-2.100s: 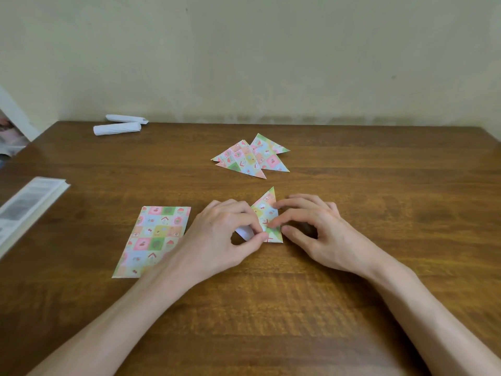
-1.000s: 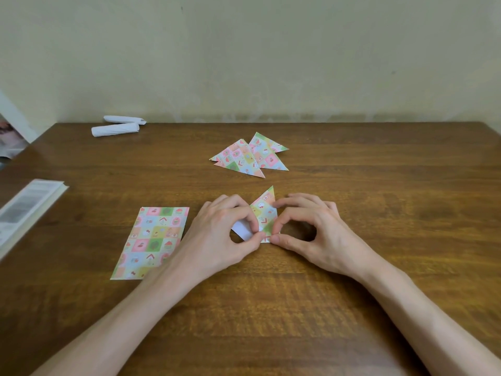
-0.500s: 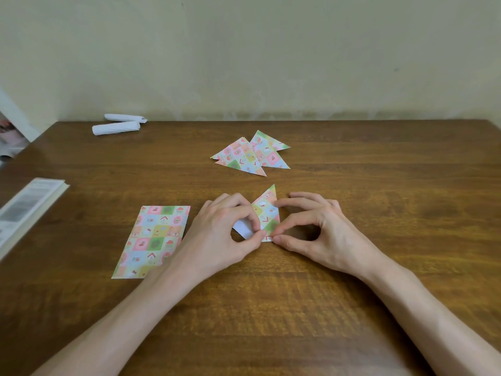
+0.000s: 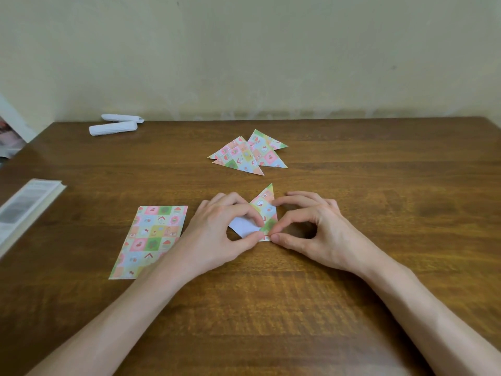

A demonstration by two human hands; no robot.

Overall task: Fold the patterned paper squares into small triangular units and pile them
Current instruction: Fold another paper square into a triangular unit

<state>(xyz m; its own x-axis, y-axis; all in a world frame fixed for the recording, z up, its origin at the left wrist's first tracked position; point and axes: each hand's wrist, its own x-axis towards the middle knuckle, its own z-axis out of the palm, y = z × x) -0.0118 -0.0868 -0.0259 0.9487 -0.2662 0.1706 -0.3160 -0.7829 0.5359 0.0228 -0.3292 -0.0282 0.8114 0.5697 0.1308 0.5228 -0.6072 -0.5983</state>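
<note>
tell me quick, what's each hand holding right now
Left hand: closed, pinching the part-folded paper unit at its near corner.
Right hand: closed, pinching the same unit's right edge.

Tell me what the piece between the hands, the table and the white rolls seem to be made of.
Folded piece: thin matte paper, printed on one side; a white underside shows and its creases are sharp. Table: wood or veneer, brown, visible grain, soft sheen. White rolls: probably rolled paper or tissue; too far to be sure.

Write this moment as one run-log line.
folding | left hand: pinches half-folded paper | right hand: pinches it too | folded pile: farther back
</note>
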